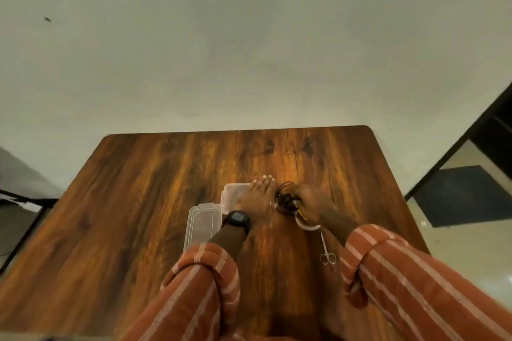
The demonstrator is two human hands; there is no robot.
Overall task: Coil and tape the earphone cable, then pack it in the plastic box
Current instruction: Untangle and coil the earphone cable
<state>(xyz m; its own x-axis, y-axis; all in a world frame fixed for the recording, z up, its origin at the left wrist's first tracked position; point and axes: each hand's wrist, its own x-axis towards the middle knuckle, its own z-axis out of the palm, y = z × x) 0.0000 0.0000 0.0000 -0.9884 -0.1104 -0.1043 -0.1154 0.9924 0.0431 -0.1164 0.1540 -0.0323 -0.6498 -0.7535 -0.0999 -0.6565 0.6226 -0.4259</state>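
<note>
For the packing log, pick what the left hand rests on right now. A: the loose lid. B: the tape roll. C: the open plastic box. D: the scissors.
C: the left hand lies flat over the open plastic box, while the lid sits apart to its left and the scissors lie nearer the right arm.

Readable text: none in this view.
Watch [237, 219] face: dark, no digits can be read.
Plastic box [234, 194]: no label visible.
</note>
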